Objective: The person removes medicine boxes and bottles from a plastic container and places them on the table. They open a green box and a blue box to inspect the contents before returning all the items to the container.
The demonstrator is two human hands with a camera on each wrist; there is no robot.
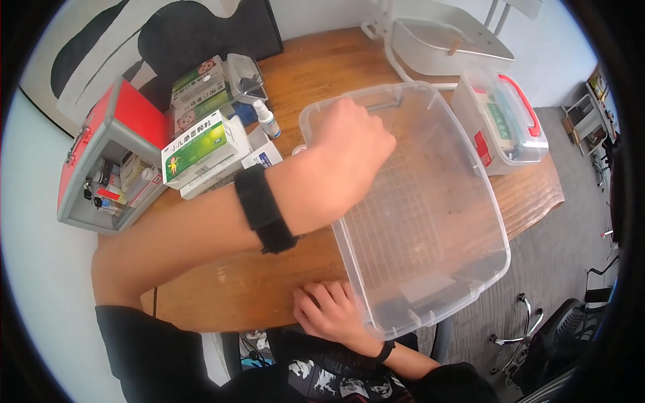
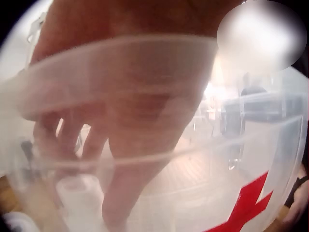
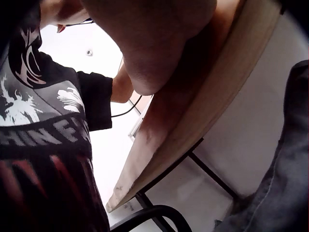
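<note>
A large clear plastic box [image 1: 430, 221] lies open across the table's right half. My left hand [image 1: 356, 144] is over its far left corner, its knuckles upward. In the left wrist view its fingers [image 2: 94, 137] point down behind the translucent wall, which bears a red cross [image 2: 241, 205]. Just under the fingertips, beside the thumb, is a white cylindrical container [image 2: 79, 198]; whether the hand grips it I cannot tell. My right hand [image 1: 329, 312] rests at the table's front edge, fingers loosely bent, beside the box's near left corner.
At left stands a red and grey medicine case [image 1: 141, 111] with bottles inside. Medicine boxes [image 1: 201, 151] and a white spray bottle [image 1: 266, 119] are near it. A lidded clear box [image 1: 500, 124] with a red handle is at right, a white chair [image 1: 450, 40] behind the table.
</note>
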